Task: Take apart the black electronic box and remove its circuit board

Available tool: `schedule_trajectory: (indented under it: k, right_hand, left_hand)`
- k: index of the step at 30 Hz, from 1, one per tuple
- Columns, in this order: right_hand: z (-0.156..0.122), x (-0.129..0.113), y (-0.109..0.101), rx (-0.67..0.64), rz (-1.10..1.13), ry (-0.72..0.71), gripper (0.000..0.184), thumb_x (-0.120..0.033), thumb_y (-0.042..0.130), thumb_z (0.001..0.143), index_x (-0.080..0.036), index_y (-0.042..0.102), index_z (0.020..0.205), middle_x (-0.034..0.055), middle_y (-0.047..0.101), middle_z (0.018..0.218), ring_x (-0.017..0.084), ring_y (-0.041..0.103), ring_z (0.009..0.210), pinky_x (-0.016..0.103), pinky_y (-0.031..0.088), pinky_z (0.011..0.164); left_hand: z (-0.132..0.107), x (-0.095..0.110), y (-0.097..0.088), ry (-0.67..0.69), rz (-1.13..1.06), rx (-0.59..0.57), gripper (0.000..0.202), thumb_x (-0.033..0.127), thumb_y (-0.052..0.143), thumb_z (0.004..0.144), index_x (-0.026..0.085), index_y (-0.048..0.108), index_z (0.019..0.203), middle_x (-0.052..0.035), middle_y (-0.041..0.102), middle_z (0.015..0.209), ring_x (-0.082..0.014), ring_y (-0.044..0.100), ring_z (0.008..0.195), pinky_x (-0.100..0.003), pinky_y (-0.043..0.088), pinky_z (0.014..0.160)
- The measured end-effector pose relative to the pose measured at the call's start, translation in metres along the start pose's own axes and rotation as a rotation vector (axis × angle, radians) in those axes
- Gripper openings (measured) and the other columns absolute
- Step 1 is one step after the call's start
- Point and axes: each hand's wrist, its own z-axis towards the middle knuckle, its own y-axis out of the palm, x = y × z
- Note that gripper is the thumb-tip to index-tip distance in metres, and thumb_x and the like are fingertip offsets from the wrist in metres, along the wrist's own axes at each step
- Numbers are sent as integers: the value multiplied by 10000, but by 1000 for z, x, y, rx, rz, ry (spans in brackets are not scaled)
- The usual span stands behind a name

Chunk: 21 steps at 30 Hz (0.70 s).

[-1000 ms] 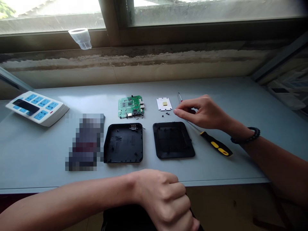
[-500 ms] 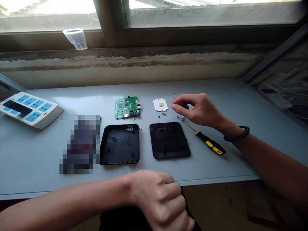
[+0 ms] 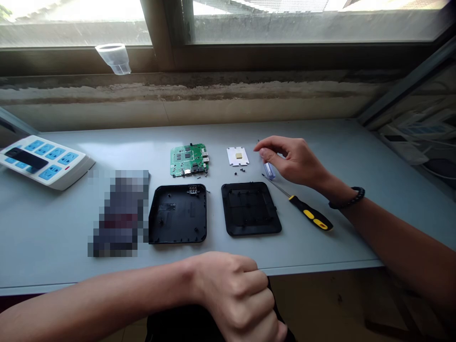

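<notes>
My left hand (image 3: 242, 294) is a closed fist at the table's front edge, back of the hand up; nothing sticks out of it. With thumb and forefinger drawn together, my right hand (image 3: 290, 156) hovers over a small screwdriver with a clear handle (image 3: 269, 171). The hand hides that screwdriver's middle, and I cannot make out what the fingertips hold. A black and yellow screwdriver (image 3: 311, 213) lies below this hand. To its left are a white plate with a beige pad (image 3: 238, 156) and several small dark screws (image 3: 242, 170).
A green circuit board (image 3: 188, 160) lies behind an open black case shell (image 3: 178, 213). Beside the shell is a flat black cover (image 3: 251, 209). A pixelated dark object (image 3: 121, 213) and a white power strip (image 3: 46, 161) are on the left. A clear plastic cup (image 3: 116, 59) hangs by the window.
My right hand has shifted slightly left, its thumb curling closer under the forefinger. More of the clear handle shows beneath it. My left fist has stayed put.
</notes>
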Motion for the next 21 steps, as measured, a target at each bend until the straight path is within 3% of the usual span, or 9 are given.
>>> schedule_trajectory:
  k: [8,21]
  right_hand:
    - [0,2,0,26,-16,7,201,-294,549,906,-211,713,986,56,715,843,181,631,751,332,504,696]
    - [5,5,1,85,-75,-22,185,-358,605,874,-213,709,925,62,711,846,182,619,744,346,505,710]
  left_hand:
    - [1,-1,0,10,10,18,505,228,758,621,226,275,474,100,237,463,-59,170,474,-222,174,404]
    - [1,0,-1,66,36,58,478,215,698,628,226,240,488,101,194,491,-50,152,475,-220,155,405]
